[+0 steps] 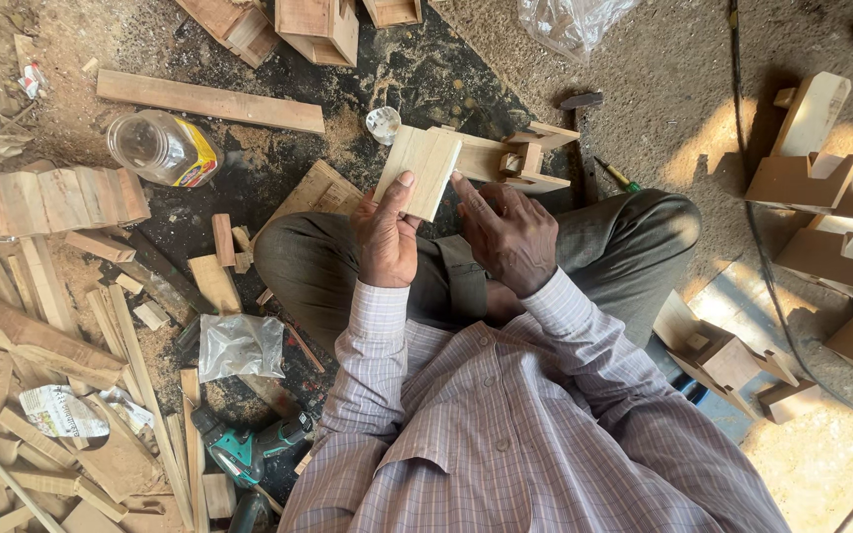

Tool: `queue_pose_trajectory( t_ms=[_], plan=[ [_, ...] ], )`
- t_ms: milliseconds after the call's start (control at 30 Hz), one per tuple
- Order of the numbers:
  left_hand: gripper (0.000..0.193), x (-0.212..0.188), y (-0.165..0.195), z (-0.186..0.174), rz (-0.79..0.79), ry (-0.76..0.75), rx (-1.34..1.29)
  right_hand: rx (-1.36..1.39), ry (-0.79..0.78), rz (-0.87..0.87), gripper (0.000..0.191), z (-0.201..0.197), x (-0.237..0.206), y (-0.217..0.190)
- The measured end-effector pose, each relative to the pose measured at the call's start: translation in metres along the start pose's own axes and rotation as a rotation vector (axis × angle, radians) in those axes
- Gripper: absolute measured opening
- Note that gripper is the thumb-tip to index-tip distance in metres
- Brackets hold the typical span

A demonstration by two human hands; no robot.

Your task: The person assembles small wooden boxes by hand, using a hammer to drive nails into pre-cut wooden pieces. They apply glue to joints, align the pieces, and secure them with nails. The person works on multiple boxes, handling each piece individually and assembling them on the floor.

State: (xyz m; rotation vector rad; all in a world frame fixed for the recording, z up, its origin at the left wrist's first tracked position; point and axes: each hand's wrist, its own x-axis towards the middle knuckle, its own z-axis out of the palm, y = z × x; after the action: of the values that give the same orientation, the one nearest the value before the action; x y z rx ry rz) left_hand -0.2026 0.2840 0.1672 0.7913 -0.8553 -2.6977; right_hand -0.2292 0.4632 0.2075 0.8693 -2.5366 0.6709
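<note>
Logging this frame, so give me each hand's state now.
Left hand: closed on the pale wooden piece, thumb up its face.
Right hand: fingertips on that piece's right edge; grip cannot be told.

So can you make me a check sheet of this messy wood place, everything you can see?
Surface: dusty floor with sawdust and a dark mat.
Job's things: flat wooden panel joined to a small wooden frame, held up over the lap.
Clutter: plastic jar lying on its side, long plank, wood offcuts, teal cordless drill, clear plastic bags, green-handled screwdriver.
Hands: left hand grips the panel's lower edge; right hand touches the panel's right side with its fingertips.
Cables: one dark cable runs across the floor at right.
Surroundings: finished wooden pieces at right, more at top.
</note>
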Motion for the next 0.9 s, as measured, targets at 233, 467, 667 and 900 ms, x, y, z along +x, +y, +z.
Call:
queue_pose_trajectory(
  t_ms=[233,467,667,900],
  plan=[
    [0.032,0.001,0.006,0.004,-0.007,-0.006,0.114,0.252,0.040,0.258,0.054,0.002,-0.026,0.039],
    [0.031,0.028,-0.010,0.012,-0.118,-0.189,0.312,0.602,0.284,0.669,0.075,0.031,-0.096,0.119],
    [0.036,0.080,-0.073,0.032,-0.242,-0.228,0.688,0.860,0.229,0.724,0.081,0.065,-0.126,0.146],
    [0.042,0.120,-0.135,0.039,-0.314,-0.290,0.874,1.040,0.184,0.752,0.087,0.068,-0.130,0.159]
  ],
)
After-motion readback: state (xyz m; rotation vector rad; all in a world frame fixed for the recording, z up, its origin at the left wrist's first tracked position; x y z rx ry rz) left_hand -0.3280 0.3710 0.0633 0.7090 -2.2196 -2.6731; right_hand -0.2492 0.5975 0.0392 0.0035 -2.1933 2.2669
